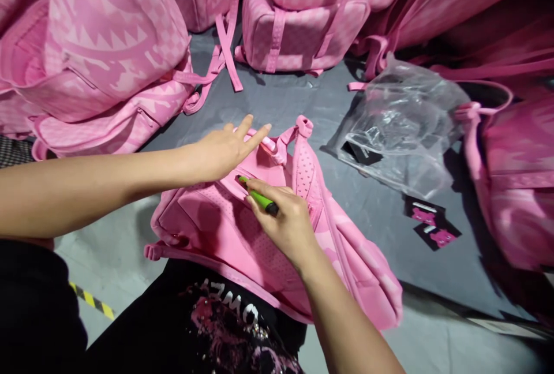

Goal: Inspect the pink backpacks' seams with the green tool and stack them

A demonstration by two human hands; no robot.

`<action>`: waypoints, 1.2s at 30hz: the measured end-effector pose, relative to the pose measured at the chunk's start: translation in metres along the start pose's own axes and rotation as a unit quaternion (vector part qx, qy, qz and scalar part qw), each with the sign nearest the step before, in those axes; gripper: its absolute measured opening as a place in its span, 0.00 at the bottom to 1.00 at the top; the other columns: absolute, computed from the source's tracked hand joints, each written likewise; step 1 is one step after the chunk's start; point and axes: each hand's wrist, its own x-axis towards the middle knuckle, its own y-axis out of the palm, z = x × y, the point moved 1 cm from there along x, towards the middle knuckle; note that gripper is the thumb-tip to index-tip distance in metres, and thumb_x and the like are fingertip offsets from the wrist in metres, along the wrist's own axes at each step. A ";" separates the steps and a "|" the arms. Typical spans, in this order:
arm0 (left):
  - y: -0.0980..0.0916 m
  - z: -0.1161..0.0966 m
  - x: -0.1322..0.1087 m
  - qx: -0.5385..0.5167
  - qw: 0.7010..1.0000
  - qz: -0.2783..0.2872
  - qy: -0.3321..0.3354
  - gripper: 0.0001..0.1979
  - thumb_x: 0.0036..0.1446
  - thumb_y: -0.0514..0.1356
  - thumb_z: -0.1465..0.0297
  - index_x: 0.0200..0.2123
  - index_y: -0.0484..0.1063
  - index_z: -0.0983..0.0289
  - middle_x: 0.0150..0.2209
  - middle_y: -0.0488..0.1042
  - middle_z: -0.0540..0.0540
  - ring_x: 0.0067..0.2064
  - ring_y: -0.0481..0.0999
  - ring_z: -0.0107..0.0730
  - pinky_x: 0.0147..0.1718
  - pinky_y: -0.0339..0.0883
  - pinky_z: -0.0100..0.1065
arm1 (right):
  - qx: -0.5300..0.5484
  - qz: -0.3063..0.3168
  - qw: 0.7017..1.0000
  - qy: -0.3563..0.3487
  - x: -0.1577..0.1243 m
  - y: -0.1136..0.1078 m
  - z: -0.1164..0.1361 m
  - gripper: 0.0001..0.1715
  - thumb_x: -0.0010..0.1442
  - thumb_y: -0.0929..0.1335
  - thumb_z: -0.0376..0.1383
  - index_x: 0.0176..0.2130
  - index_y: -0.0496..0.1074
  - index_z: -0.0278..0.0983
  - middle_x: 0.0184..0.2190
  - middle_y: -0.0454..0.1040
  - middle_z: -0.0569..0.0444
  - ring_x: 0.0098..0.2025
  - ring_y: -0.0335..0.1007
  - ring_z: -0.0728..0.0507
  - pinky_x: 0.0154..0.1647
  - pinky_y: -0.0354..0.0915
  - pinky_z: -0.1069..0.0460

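Observation:
A pink backpack (pixel 264 247) lies with its padded, perforated back side up, partly on the grey table and partly over my lap. My left hand (pixel 225 152) rests on its upper left part, fingers spread and holding nothing. My right hand (pixel 285 218) grips a green snips-like tool with black ends (pixel 262 201) over the middle of the backpack. The black front end of the green tool is close to a pink strip below my left hand. Whether it touches the strip I cannot tell.
Several pink backpacks (pixel 116 39) stand along the back and sides of the grey table (pixel 277 94). A clear plastic bag (pixel 402 120) lies at the right, with black tags (pixel 433 227) in front of it.

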 end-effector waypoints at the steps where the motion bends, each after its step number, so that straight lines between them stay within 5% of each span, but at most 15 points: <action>1: -0.001 -0.001 0.001 -0.005 1.000 0.009 -0.003 0.47 0.61 0.56 0.77 0.73 0.27 0.59 0.74 0.34 0.73 0.64 0.64 0.61 0.51 0.71 0.49 | -0.003 -0.004 1.000 0.001 0.000 0.003 -0.001 0.14 0.65 0.68 0.32 0.50 0.77 0.39 0.48 0.82 0.49 0.44 0.81 0.41 0.46 0.75 0.43; 5: -0.003 -0.004 0.005 -0.012 0.999 0.042 -0.012 0.59 0.55 0.66 0.72 0.73 0.22 0.57 0.74 0.30 0.73 0.65 0.62 0.64 0.50 0.72 0.49 | -0.017 -0.035 0.999 0.008 -0.003 0.011 -0.003 0.16 0.67 0.67 0.32 0.53 0.76 0.41 0.50 0.81 0.49 0.48 0.80 0.41 0.49 0.75 0.41; 11: -0.002 0.003 0.003 -0.016 0.999 0.023 0.019 0.52 0.57 0.58 0.77 0.73 0.25 0.58 0.74 0.39 0.71 0.62 0.66 0.58 0.50 0.71 0.44 | -0.012 -0.012 1.000 0.012 0.000 0.005 -0.002 0.15 0.65 0.68 0.32 0.52 0.76 0.40 0.47 0.82 0.49 0.45 0.81 0.41 0.46 0.75 0.42; 27: 0.002 0.010 0.006 -0.065 0.997 0.024 0.043 0.50 0.57 0.56 0.80 0.73 0.28 0.57 0.74 0.38 0.70 0.64 0.65 0.58 0.53 0.68 0.45 | -0.104 -0.089 0.990 0.046 0.008 0.019 0.022 0.11 0.64 0.70 0.34 0.47 0.78 0.39 0.41 0.84 0.49 0.38 0.80 0.40 0.43 0.68 0.43; 36: 0.012 0.014 0.010 -0.071 0.996 -0.001 0.049 0.51 0.57 0.57 0.78 0.73 0.26 0.56 0.74 0.41 0.70 0.62 0.66 0.57 0.49 0.69 0.43 | -0.102 -0.083 0.990 0.059 0.011 0.021 0.024 0.11 0.64 0.70 0.34 0.46 0.78 0.39 0.38 0.84 0.50 0.35 0.79 0.41 0.41 0.69 0.44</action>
